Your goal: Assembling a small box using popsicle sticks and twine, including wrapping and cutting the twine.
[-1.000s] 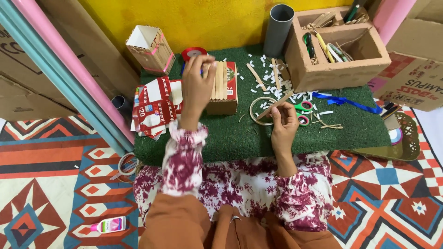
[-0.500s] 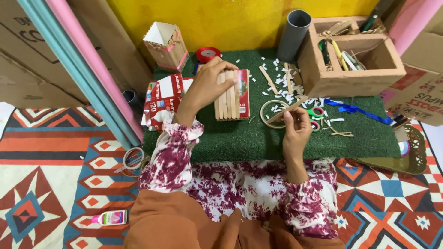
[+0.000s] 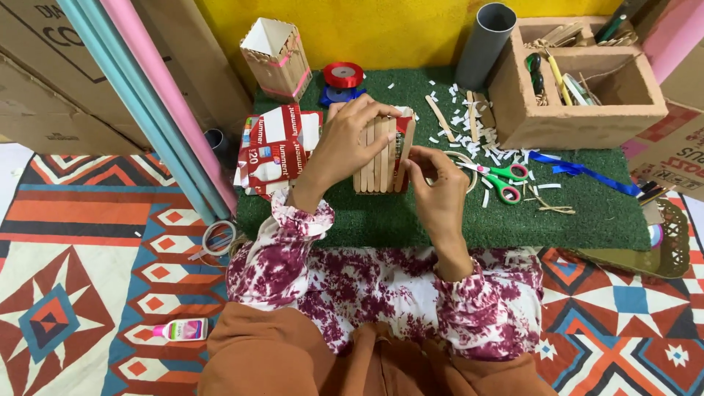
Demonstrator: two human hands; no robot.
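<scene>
**Stick-covered box held between both my hands on the green mat**

My left hand (image 3: 345, 143) is curled over the top of a small box (image 3: 381, 158) faced with flat wooden craft sticks set side by side, pale and smooth, with red printed card showing at its far corner. My fingers are closed on it, gripping it from the left and above. My right hand (image 3: 440, 183) is at the box's right edge, thumb and fingertips pinched together against the outermost stick; I cannot tell whether they hold a loose stick or only press on the glued one. The box lies near the middle of the green mat (image 3: 587, 213), a rough, grass-like rectangle spread on the patterned floor rug (image 3: 66, 293).

Just left of the box, flattened red and white cartons (image 3: 275, 150) lie in a loose stack. Toward the mat's far left corner stands another stick-clad carton (image 3: 277, 55), upright, open at the top, with pink bands round it. Beside it lie a red ribbon spool (image 3: 343, 74) and a blue one under it. Right of my hands, green-handled scissors (image 3: 502, 180) rest among white paper snippets (image 3: 469, 121) and a few loose sticks. A grey tube (image 3: 484, 44) stands at the far edge, touching a cardboard tray (image 3: 579, 121) of tools. A blue ribbon (image 3: 579, 170) trails toward the mat's right edge. On the rug by my left knee lies a small glue bottle (image 3: 180, 330) with a pink cap.
</scene>
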